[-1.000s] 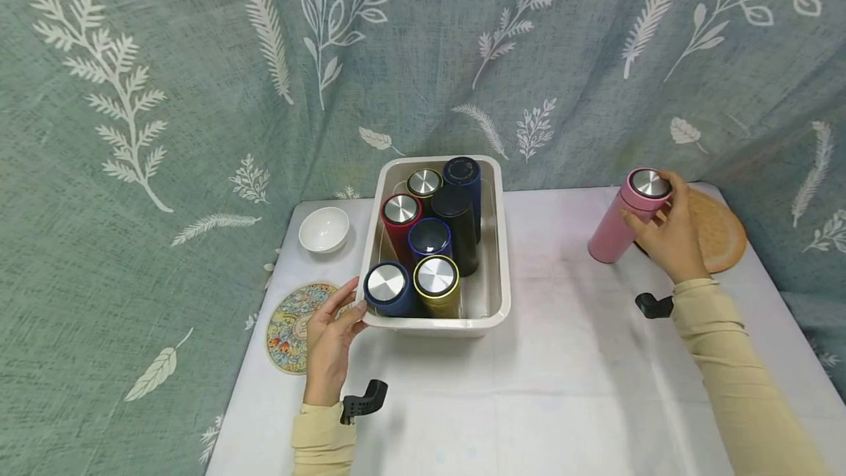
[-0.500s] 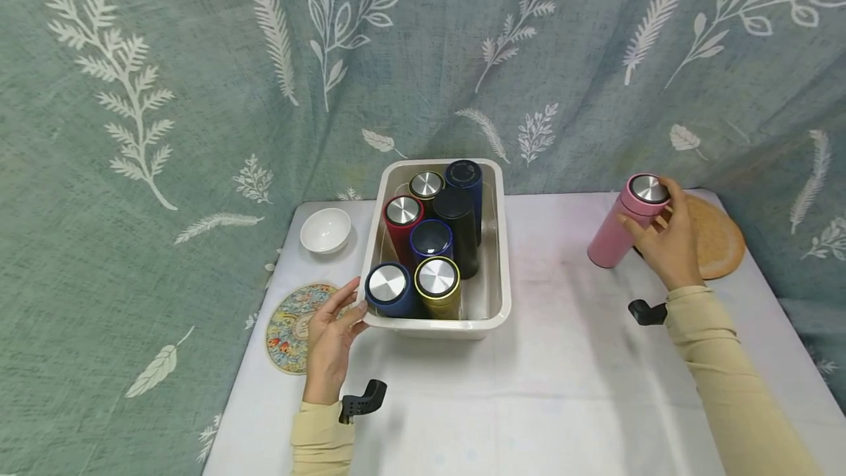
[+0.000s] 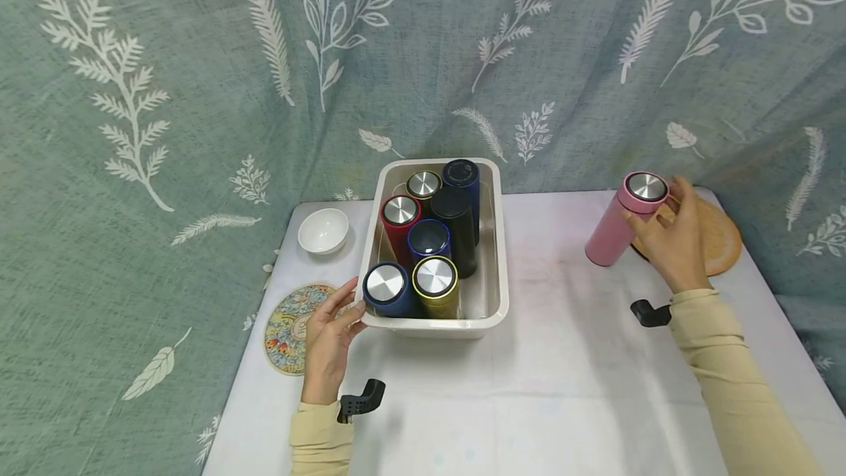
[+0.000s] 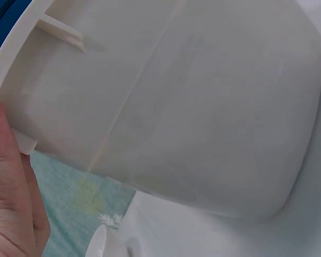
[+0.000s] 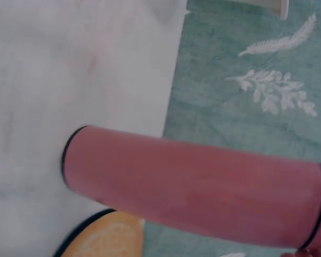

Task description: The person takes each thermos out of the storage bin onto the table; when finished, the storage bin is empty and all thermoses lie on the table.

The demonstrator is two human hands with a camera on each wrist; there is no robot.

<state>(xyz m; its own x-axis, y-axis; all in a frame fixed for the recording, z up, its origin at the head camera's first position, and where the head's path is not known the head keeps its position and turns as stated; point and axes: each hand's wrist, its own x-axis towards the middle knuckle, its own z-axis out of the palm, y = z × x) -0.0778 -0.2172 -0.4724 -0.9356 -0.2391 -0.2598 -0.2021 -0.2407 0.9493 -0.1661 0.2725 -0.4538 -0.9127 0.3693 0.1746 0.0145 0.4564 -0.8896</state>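
Observation:
A pink vacuum flask (image 3: 617, 230) with a silver-topped lid stands upright at the right of the table. My right hand (image 3: 677, 244) is at its neck, the thumb along the near side and the fingers spread loosely beyond the lid. In the right wrist view the flask (image 5: 192, 187) fills the middle, with a fingertip at its neck in the corner. On the left, my left hand (image 3: 325, 347) pinches the near-left rim of a cream plastic tub (image 3: 504, 255), thumb above and fingers below. The left wrist view shows the tub's outer wall (image 4: 203, 107).
Several flasks stand in the tub, among them a red one (image 3: 401, 230), a black one (image 3: 463, 233) and a yellow one (image 3: 439, 300). A white bowl (image 3: 323, 231) and a patterned round mat (image 3: 284, 336) lie left. An orange-slice mat (image 3: 720, 241) lies behind my right hand.
The fingers of my right hand have loosened and shifted slightly right, away from the lid. The pink flask stays in place. My left hand keeps its hold on the tub.

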